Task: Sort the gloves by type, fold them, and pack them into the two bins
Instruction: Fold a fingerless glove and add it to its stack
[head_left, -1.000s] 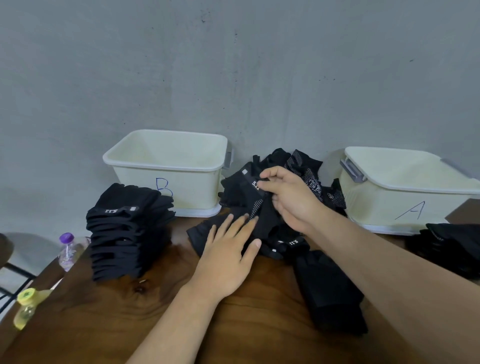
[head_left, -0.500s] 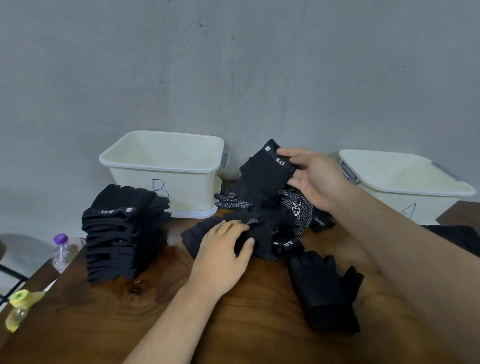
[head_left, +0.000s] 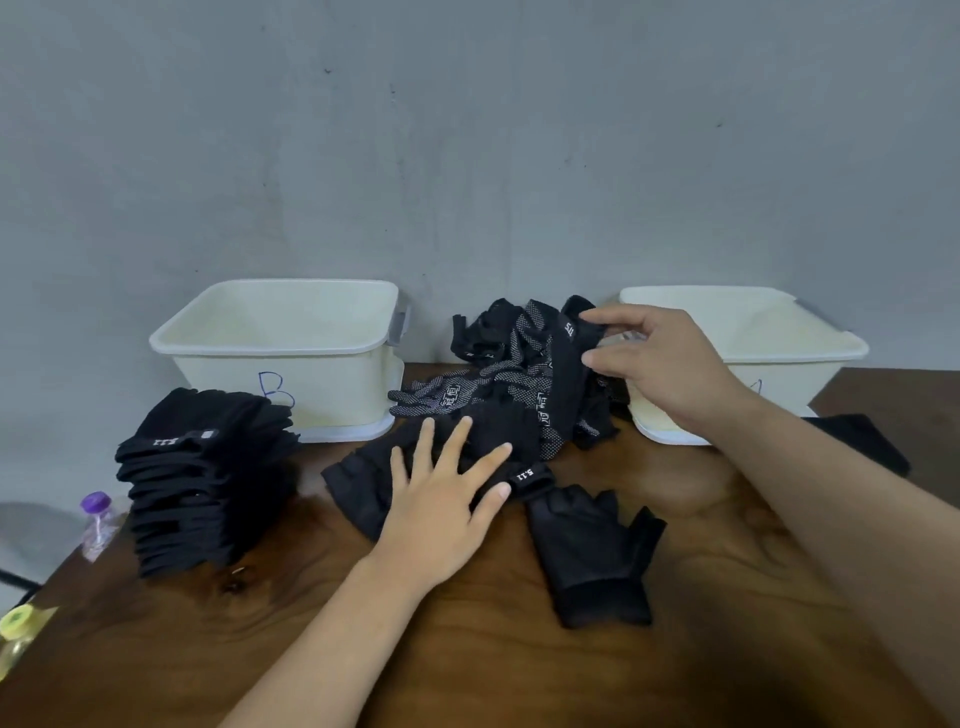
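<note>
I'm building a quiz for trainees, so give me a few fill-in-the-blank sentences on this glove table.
One bin bears the letter ____.
The right hand pinches a glove between the two ____.
The bottle beside the stack has a ____ cap.
Missing words: B; bins; purple.

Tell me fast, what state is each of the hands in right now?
Left hand: open, fingers spread flat on the fingerless glove.
Right hand: pinching the raised black glove above the glove pile.
</note>
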